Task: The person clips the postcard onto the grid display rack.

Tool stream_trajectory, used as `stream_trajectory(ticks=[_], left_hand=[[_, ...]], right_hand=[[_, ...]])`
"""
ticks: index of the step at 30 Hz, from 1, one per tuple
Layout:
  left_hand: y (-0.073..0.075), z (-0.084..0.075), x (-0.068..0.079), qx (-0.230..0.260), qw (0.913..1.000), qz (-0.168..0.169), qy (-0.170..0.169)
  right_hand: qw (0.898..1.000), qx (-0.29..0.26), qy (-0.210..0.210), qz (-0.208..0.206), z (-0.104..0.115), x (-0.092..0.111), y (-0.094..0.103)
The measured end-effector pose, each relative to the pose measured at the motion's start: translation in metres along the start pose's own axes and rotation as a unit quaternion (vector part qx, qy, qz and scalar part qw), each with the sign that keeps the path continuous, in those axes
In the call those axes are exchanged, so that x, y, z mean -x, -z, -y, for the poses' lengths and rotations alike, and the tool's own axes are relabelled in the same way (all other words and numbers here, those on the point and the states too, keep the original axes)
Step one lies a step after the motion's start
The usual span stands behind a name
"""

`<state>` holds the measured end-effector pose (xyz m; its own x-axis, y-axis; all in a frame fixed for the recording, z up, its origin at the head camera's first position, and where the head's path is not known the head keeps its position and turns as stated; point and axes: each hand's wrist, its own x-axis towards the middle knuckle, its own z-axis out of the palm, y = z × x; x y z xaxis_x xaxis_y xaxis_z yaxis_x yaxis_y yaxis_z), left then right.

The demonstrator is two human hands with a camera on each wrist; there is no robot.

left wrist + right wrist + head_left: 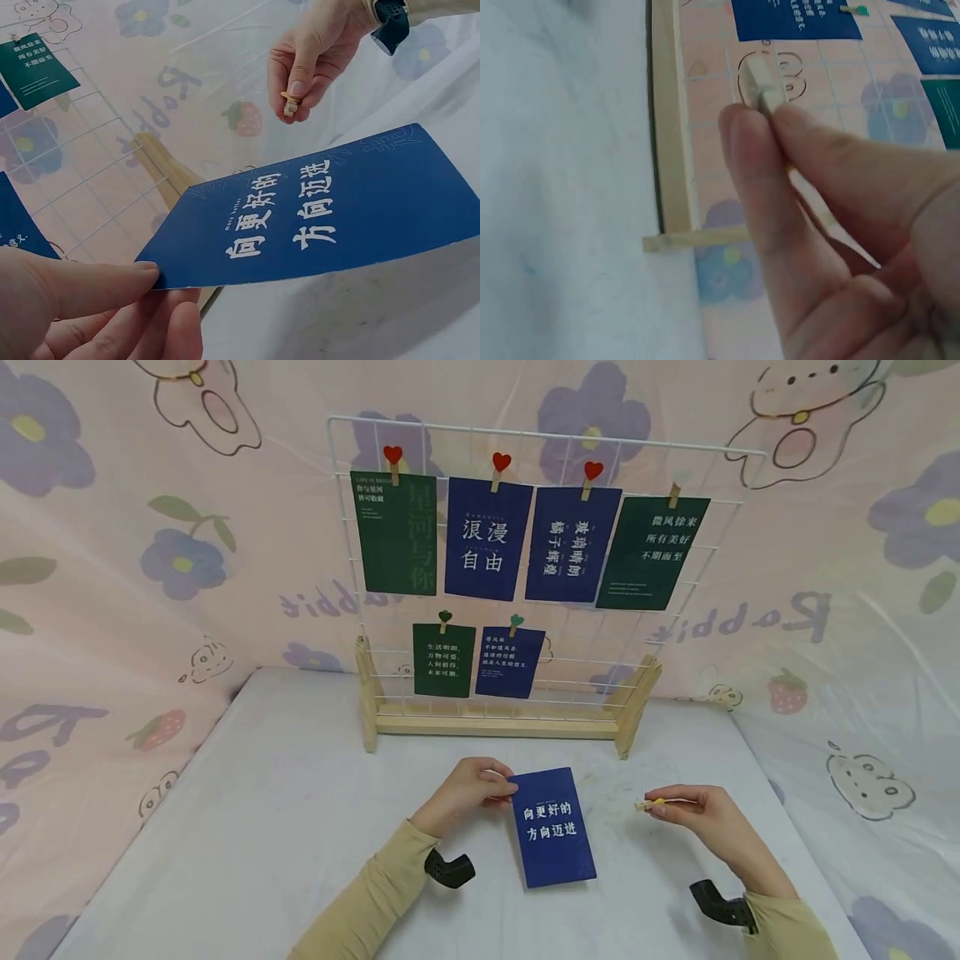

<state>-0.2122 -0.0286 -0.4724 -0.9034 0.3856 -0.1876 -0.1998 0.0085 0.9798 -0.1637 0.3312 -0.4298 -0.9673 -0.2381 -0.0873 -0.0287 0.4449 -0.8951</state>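
My left hand (474, 792) pinches a blue card (553, 839) with white Chinese lettering by its upper left corner. In the left wrist view the thumb lies on top of the card (315, 217), with other fingers beneath it. Off to the card's right, my right hand (701, 817) pinches a small wooden clothespin (645, 805) between thumb and fingers. A bit of yellow shows on the clothespin in the head view. The right wrist view shows the clothespin (762, 79) poking out past the fingertips, most of it hidden by them.
Behind the hands stands a white wire grid rack (480, 430) on a wooden base (495, 725). Green and blue cards hang from it on clothespins, including a green card (442, 660) and a blue card (510, 662) in the lower row. A patterned cloth (247, 543) forms the backdrop.
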Motion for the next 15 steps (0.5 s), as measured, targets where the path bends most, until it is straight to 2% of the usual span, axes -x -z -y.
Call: stream_trajectory(ticks=[7,15], left_hand=[[0.003,-0.008,-0.005,0.007,0.9998,-0.011,-0.014],[0.003,-0.021,-0.013,0.0,0.9992,-0.014,-0.036]], right_hand=[[0.999,-0.034,0.02,-0.005,0.016,-0.024,0.0],[0.999,0.016,0.042,-0.007,0.03,-0.049,-0.002]])
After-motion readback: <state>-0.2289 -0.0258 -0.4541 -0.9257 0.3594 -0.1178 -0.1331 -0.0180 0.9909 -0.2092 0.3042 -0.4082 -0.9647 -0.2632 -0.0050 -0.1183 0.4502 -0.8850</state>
